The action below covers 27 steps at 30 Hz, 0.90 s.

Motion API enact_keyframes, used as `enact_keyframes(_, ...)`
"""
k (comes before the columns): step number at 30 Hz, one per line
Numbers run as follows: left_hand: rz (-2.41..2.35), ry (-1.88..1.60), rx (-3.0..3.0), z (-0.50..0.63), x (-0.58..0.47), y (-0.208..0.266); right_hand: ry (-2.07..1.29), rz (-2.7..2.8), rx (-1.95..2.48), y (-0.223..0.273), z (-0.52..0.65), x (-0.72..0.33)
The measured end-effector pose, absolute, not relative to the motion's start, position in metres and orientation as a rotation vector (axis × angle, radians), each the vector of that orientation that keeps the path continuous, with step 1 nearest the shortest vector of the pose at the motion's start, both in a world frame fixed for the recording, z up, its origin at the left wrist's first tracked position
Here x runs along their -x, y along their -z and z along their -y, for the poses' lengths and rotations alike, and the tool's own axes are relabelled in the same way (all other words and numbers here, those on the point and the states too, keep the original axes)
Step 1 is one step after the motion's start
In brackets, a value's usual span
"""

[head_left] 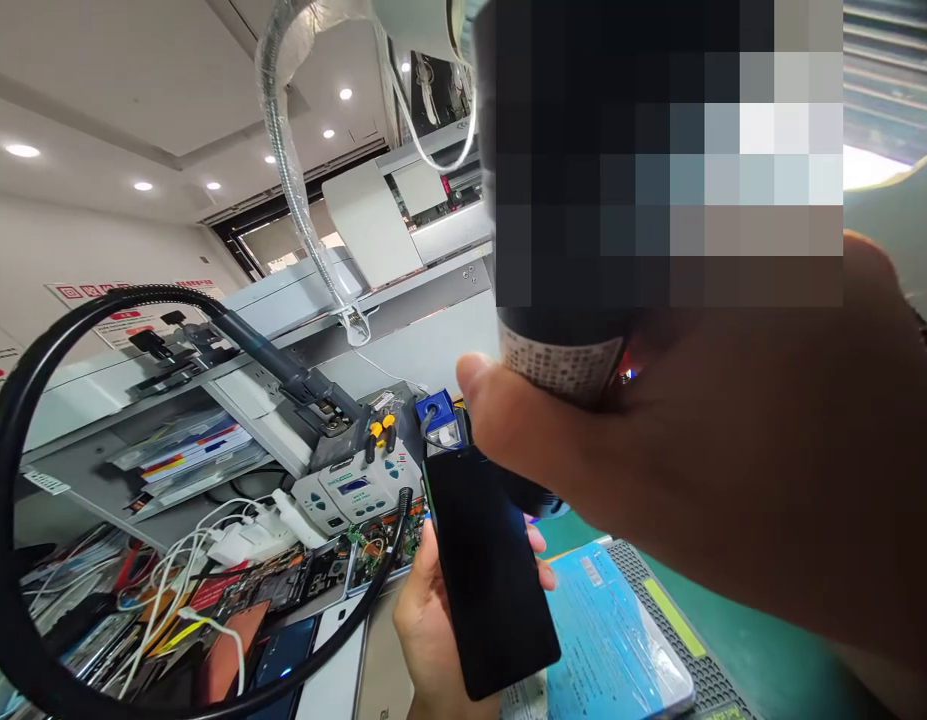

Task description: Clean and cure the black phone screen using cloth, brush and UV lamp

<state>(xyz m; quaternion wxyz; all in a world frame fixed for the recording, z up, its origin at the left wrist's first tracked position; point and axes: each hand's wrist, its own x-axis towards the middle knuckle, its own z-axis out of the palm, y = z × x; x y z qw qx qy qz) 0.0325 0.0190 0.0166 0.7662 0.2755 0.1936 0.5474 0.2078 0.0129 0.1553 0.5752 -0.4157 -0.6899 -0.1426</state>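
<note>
A smartphone (491, 570) with a dark screen rests in my left hand (425, 625); my fingers wrap round its back, with fingertips showing at its right edge. Very close to the camera, my right hand (680, 460) looms large. It is closed round a black cylindrical object (564, 325) with a pale printed label. Blurred blocks cover the upper part of that object and some of the hand, so its exact kind is unclear. Its lower end shows just behind the phone's upper right side.
A rework station (362, 490) with a thick black hose (5, 470) stands at left, beside a blue device (437, 415). Loose phones, boards and white cables (182, 560) crowd the bench. A blue packet (605, 630) lies on the green mat (748, 640). A flexible duct (279, 130) hangs above.
</note>
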Motion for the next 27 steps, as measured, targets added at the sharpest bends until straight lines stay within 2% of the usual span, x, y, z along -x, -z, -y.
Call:
enact_keyframes(7,-0.368,-1.213,-0.656,-0.022,-0.032,-0.010,0.087,1.651,0.896,-0.150,-0.014,-0.208)
enact_keyframes(20,-0.565,-1.258,-0.540,-0.030,-0.029,-0.005,0.229,1.665,0.881,-0.156,-0.012,-0.205)
enact_keyframes(27,-0.632,-1.325,-0.467,-0.033,-0.040,-0.021,0.042,1.770,1.028,-0.162,0.006,-0.191)
